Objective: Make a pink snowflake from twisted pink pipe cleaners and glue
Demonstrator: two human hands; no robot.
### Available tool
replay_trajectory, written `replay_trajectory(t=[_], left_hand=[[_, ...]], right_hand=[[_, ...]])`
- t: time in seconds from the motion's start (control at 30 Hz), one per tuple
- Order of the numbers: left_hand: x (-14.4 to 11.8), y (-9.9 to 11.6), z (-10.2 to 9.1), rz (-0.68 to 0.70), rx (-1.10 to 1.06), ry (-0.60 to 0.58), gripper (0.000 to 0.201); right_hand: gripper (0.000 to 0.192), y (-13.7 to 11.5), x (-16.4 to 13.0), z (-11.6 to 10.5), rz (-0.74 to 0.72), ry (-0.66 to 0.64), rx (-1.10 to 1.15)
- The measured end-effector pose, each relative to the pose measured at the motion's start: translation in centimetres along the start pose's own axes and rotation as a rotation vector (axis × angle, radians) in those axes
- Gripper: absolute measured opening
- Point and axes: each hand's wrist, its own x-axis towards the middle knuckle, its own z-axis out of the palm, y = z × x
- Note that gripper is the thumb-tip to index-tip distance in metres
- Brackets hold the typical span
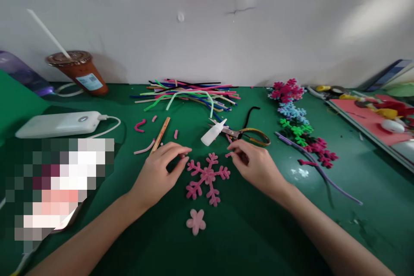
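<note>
A pink pipe-cleaner snowflake (pixel 208 175) lies flat on the green tabletop between my hands. Just left of it, my left hand (pixel 164 166) is curved, its thumb and forefinger tips slightly apart with nothing clear between them. My right hand (pixel 257 164), at the upper right of the snowflake, pinches a small piece of pink pipe cleaner (pixel 228 155). Below the snowflake is a pale pink pipe-cleaner flower (pixel 196 222). Beyond my hands are a white glue bottle (pixel 211 133) and scissors (pixel 254 135) with yellow handles. A wooden stick (pixel 161 133) lies partly behind my left hand.
Loose pipe cleaners (pixel 190 95) are heaped by the wall. Coloured snowflakes (pixel 296 127) and a purple pipe cleaner (pixel 330 181) lie right, near a red board (pixel 362 120). Left are a drink cup (pixel 80 75), a white power bank (pixel 60 123) and a blurred-out device (pixel 64 189).
</note>
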Motion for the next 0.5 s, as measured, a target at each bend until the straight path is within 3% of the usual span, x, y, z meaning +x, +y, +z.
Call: replay_trajectory(t=[0.13, 0.23, 0.33, 0.5], left_hand=[[0.0, 0.0, -0.3, -0.017, -0.052, -0.057, 0.017], [0.3, 0.1, -0.9, 0.083, -0.151, -0.2, 0.014], [0.8, 0.3, -1.8, 0.209, -0.222, -0.359, 0.01], [1.1, 0.4, -2.8, 0.229, -0.138, -0.464, 0.012]], right_hand=[[0.008, -0.1, 0.1, -0.2, -0.028, -0.133, 0.02], [0.006, -0.2, 0.2, -0.4, -0.065, -0.215, 0.067], [0.008, -0.3, 0.1, -0.4, -0.16, -0.224, 0.092], [0.014, -0.8, -0.4, 0.5, -0.294, -0.197, 0.117]])
